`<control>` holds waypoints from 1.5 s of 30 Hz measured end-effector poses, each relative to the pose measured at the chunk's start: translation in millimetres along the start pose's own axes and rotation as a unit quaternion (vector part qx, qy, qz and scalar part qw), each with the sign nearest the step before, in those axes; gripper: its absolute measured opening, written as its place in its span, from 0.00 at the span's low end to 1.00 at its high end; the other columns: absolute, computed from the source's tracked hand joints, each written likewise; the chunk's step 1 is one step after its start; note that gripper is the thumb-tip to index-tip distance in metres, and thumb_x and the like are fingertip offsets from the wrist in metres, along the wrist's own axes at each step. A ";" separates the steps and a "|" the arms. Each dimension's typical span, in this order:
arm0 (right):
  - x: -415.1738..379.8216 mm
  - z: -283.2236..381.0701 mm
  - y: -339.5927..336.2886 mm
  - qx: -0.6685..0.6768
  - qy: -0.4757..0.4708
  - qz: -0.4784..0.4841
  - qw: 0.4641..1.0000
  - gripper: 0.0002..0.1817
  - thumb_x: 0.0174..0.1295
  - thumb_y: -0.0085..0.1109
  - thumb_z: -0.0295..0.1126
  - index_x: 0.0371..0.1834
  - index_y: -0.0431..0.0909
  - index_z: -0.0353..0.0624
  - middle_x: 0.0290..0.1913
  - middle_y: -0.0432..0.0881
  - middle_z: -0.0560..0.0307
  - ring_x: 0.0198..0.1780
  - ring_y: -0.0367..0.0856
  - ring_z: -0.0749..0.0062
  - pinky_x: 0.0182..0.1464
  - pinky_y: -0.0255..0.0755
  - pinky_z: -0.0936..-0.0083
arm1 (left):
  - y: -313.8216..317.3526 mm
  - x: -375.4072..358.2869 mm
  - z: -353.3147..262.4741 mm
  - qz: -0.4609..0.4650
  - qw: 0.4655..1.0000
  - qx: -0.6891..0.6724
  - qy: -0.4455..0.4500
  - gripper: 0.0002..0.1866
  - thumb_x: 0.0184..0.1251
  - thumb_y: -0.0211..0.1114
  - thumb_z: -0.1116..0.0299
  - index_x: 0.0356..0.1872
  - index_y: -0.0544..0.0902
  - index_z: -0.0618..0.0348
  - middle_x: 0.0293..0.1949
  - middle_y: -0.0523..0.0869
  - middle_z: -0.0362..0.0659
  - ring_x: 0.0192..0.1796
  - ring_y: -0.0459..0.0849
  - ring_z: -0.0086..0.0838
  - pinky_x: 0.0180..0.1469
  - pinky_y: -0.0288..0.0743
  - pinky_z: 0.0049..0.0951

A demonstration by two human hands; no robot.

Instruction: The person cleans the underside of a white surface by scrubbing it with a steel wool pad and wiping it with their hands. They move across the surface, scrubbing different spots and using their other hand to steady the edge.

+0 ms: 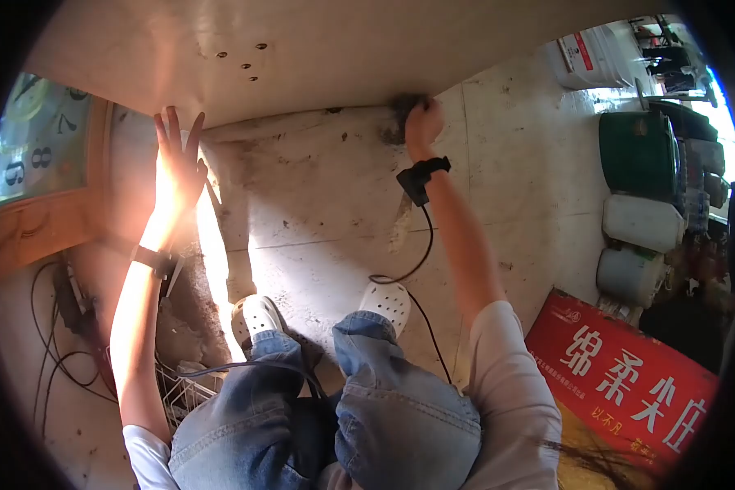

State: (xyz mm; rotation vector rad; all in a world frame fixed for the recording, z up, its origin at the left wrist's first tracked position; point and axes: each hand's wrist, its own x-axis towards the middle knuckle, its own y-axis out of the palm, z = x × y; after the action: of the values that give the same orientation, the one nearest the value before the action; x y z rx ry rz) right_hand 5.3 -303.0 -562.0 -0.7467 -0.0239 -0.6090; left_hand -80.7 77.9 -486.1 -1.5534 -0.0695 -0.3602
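A large pale panel (pixel 318 65), with several small metal studs, spans the top of the view. My left hand (pixel 177 167) is at the panel's lower left edge, its fingers stretched upward and apart. Toward the panel's lower right corner, my right hand (pixel 425 126) is closed, knuckles up, beside a dark smudge (pixel 402 114). Whatever its fingers hold, if anything, is hidden. Dark bands circle both wrists, and a black cable (pixel 429 245) hangs from the right wristband (pixel 420 178).
A framed clock (pixel 45 147) stands at the left above loose black cables (pixel 53 351). White clogs (pixel 386 306) rest on the stained floor (pixel 318 204). On the right are a red sign (pixel 612 367), a green container (pixel 641 155), a white bucket (pixel 596 61) and pale jugs (pixel 641 222).
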 end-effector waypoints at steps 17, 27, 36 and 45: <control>23.7 91.4 -47.0 0.177 -0.140 -0.197 0.954 0.08 0.61 0.47 0.29 0.35 0.69 0.33 0.32 0.72 0.47 0.36 0.72 0.53 0.39 0.66 0.64 | 9.2 -2.1 11.0 0.049 0.998 -0.030 -0.020 0.41 0.43 0.51 0.86 0.65 0.61 0.46 0.69 0.42 0.51 0.70 0.38 0.52 0.53 0.71 0.37; -9.8 15.5 -2.3 0.035 -0.017 -0.077 0.996 0.09 0.63 0.46 0.29 0.39 0.70 0.33 0.35 0.73 0.46 0.37 0.73 0.57 0.38 0.66 0.66 | 0.0 -1.0 9.1 0.018 1.000 -0.022 0.005 0.38 0.42 0.50 0.85 0.63 0.63 0.51 0.68 0.49 0.51 0.69 0.46 0.51 0.48 0.74 0.36; -51.6 67.3 65.4 0.254 -0.007 -0.144 0.956 0.13 0.62 0.41 0.23 0.50 0.60 0.32 0.50 0.66 0.40 0.52 0.67 0.52 0.53 0.62 0.64 | -11.4 -0.1 30.7 -0.003 0.999 -0.014 0.045 0.38 0.41 0.51 0.86 0.62 0.63 0.56 0.66 0.56 0.49 0.67 0.54 0.48 0.63 0.59 0.41; -25.8 36.1 61.7 0.283 0.165 -0.127 0.936 0.15 0.62 0.43 0.23 0.52 0.62 0.35 0.52 0.67 0.41 0.51 0.70 0.55 0.55 0.61 0.75 | -49.0 29.9 23.0 -0.274 0.949 -0.142 -0.058 0.37 0.51 0.61 0.79 0.64 0.57 0.56 0.63 0.57 0.56 0.66 0.54 0.51 0.64 0.55 0.42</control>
State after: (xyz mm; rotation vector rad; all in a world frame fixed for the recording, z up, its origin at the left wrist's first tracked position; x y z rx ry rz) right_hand 23.3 -231.5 -580.0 -0.0742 0.0134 -0.9181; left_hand -61.4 96.2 -430.3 -1.8270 -0.5721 -0.7402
